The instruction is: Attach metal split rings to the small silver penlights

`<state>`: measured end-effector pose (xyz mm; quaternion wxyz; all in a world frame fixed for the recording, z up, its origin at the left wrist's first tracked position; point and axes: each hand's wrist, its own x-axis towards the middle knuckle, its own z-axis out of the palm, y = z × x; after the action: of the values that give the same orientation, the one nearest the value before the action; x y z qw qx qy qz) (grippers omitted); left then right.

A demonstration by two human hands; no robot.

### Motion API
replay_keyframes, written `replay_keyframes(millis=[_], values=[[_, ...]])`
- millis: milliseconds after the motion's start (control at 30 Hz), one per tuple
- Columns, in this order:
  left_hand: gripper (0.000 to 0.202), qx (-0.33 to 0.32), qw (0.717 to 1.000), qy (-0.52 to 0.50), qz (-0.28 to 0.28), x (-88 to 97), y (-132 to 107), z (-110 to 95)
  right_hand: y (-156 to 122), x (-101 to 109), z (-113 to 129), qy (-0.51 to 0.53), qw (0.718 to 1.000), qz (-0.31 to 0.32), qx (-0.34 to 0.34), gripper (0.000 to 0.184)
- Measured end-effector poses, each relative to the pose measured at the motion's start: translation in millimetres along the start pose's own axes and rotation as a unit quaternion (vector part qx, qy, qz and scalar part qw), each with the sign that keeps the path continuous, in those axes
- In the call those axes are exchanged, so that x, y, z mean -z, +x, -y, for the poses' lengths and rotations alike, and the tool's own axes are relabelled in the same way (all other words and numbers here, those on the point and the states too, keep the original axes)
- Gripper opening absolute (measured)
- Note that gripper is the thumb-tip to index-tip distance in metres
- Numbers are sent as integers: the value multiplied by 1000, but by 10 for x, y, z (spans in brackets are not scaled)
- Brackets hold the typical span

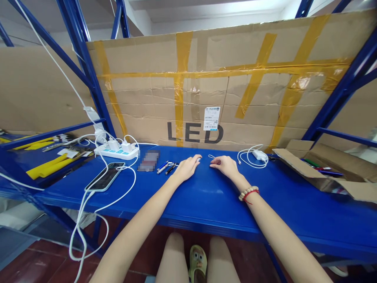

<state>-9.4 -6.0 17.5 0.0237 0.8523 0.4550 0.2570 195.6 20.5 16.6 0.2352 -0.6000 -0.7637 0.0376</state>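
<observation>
The blue tabletop's front edge (206,224) runs beneath both forearms, with open room between it and the hands. The left hand's (187,168) fingers curl almost together by a small silvery piece (199,159); grip unclear. The right hand (226,166) has thumb and fingertips nearly meeting, just beside a white cord loop (211,157); whether they hold it, I cannot tell. Small pens (163,168) lie left. Behind, cardboard (147,106) reads "LED"; its white label's (211,118) print is too small.
</observation>
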Motion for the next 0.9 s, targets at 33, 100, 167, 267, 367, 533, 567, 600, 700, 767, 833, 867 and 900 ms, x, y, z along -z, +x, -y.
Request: replay_keyframes(millis=[33,100,167,267,367,533,567,600,700,767,833,867,900], values=[[31,2,1000,1,-1,2,2,3,-3,-1,4,-3,1000,-1,2,15],[31,6,1000,2,-3,3,4,9,-9,-1,13,-9,1000,2,2,16],[31,9,1000,-3,-4,4,3,11,-15,1,20,-14,1000,3,0,17],[29,17,1000,-13,-7,8,-2,5,-22,-2,25,-14,1000,3,3,19],[28,27,999,-21,-7,11,-7,-6,-28,-11,25,-17,1000,7,6,18],[26,32,999,-18,-9,0,-11,-9,-34,-8,40,-22,1000,14,12,16],[25,30,999,-18,-10,-4,-12,-8,-35,-4,45,-22,1000,16,13,15],[24,27,999,-18,-11,-6,-14,-8,-37,0,51,-23,1000,16,15,15],[22,20,1000,-20,-14,-11,-18,-10,-40,6,62,-26,999,11,19,14],[20,17,1000,-20,-14,-12,-21,-11,-41,4,63,-27,999,8,21,13],[19,15,1000,-18,-13,-15,-22,-11,-42,1,61,-27,999,11,23,13],[19,16,1000,-17,-12,-16,-21,-10,-42,0,60,-28,999,10,25,13],[19,16,1000,-18,-13,-18,-20,-8,-42,1,61,-28,999,4,31,13]])
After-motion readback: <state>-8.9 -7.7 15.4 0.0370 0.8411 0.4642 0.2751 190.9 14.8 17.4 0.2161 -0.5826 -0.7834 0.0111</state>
